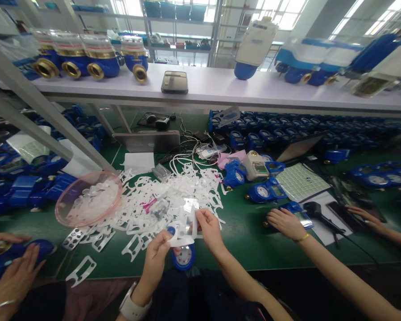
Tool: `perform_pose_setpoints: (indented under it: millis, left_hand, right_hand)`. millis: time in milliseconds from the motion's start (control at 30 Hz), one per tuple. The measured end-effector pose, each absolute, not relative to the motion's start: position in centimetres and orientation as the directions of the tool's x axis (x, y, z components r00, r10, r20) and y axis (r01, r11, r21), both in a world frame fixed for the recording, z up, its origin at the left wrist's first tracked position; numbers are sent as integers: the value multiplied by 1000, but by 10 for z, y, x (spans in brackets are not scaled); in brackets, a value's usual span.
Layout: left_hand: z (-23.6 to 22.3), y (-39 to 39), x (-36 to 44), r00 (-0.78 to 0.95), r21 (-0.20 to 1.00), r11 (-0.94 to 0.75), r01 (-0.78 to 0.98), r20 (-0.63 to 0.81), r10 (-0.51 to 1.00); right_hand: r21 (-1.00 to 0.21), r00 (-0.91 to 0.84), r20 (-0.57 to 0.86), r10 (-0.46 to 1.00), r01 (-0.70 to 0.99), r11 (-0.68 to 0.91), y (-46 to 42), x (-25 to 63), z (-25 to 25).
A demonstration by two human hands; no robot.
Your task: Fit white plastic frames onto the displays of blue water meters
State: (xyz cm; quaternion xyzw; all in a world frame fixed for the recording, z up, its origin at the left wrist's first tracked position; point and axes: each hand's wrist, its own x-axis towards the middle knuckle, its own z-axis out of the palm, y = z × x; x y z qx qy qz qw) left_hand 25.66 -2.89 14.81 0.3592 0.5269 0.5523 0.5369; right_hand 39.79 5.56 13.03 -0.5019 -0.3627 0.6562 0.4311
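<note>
In the head view my left hand (156, 255), with a white watch at the wrist, pinches the lower left edge of a thin white cut-out plastic sheet (178, 240). My right hand (211, 229) is closed on the same sheet's right edge. Both hands hold it up over the front of the green table. Just below it sits a blue water meter (183, 258) with a round white dial, partly covered by the sheet. A broad heap of similar white cut-out pieces (140, 209) spreads behind and left of my hands.
A pink bowl (62, 218) of clear plastic caps stands left. One co-worker's hands (18, 267) rest on a blue meter; another's hand (287, 223) touches a meter at right, near a black scanner (322, 216). A laptop (150, 141) and shelf (207, 91) are behind.
</note>
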Motion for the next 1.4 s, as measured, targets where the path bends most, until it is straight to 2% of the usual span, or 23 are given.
perform_pose_setpoints:
  millis: [100, 233, 300, 333, 367, 433, 500, 600, 700, 767, 800, 867, 933, 1000, 1033, 1100, 1167, 1267, 1333, 1400]
  left_hand:
    - [145, -31, 249, -198, 944, 141, -298, -205, 959]
    - [143, -19, 231, -382, 929, 203, -309, -317, 868]
    - [144, -11, 226, -387, 905, 315, -287, -411, 826]
    - [144, -7, 227, -344, 878, 385, -284, -468, 814]
    - [144, -5, 230, -281, 849, 445, -286, -518, 808]
    - [145, -4, 243, -155, 794, 513, -326, -581, 799]
    - [144, -6, 259, -81, 745, 524, -412, -603, 793]
    - [140, -9, 276, -99, 695, 496, -520, -626, 774]
    - [133, -11, 275, -172, 708, 470, -526, -630, 757]
    - [129, -12, 269, -235, 739, 457, -495, -621, 748]
    - [126, -13, 265, -268, 757, 454, -469, -612, 744]
    - [123, -16, 259, -307, 784, 467, -410, -600, 739]
    - [121, -18, 256, -289, 797, 488, -355, -590, 754]
    - [119, -20, 254, -250, 806, 495, -326, -578, 777]
    - [119, -21, 254, -235, 811, 491, -318, -569, 788]
    - [116, -21, 253, -227, 816, 476, -329, -558, 799]
    - [113, -21, 249, -290, 828, 430, -362, -538, 792]
    - [103, -21, 239, -457, 878, 350, -326, -471, 755]
    - [93, -21, 232, -484, 896, 351, -272, -442, 755]
    - [82, -20, 228, -460, 894, 373, -247, -448, 767]
  right_hand:
    - [-924, -5, -329, 944, -202, -323, 69, 409, 125]
    - [-960, 231, -253, 939, -182, -214, 77, 423, 122]
    - [-995, 295, -99, 950, -32, -94, 72, 427, 124]
    - [-996, 282, 28, 959, 84, 5, 68, 428, 126]
    - [-970, 226, 176, 958, 207, 130, 63, 429, 127]
    - [-822, 2, 450, 893, 393, 413, 51, 429, 130]
    - [-626, -262, 589, 764, 449, 637, 40, 427, 131]
    - [-441, -518, 608, 601, 410, 799, 30, 423, 130]
    - [-440, -612, 576, 542, 327, 837, 28, 421, 125]
    - [-532, -606, 549, 576, 278, 800, 28, 422, 120]
    - [-610, -563, 520, 642, 282, 741, 28, 423, 117]
    - [-801, -410, 363, 837, 321, 505, 29, 424, 110]
    - [-931, -276, 96, 956, 316, 184, 29, 424, 106]
    - [-962, -279, -86, 956, 274, -7, 28, 423, 104]
    - [-966, -310, -105, 945, 258, -22, 27, 423, 105]
    - [-968, -348, -38, 937, 246, 53, 27, 424, 109]
    - [-961, -330, 59, 942, 237, 143, 28, 427, 115]
    - [-972, -203, 53, 978, 216, 97, 32, 433, 113]
    - [-983, -136, -89, 987, 172, -64, 33, 436, 104]
    - [-954, -132, -291, 948, 116, -277, 32, 435, 90]
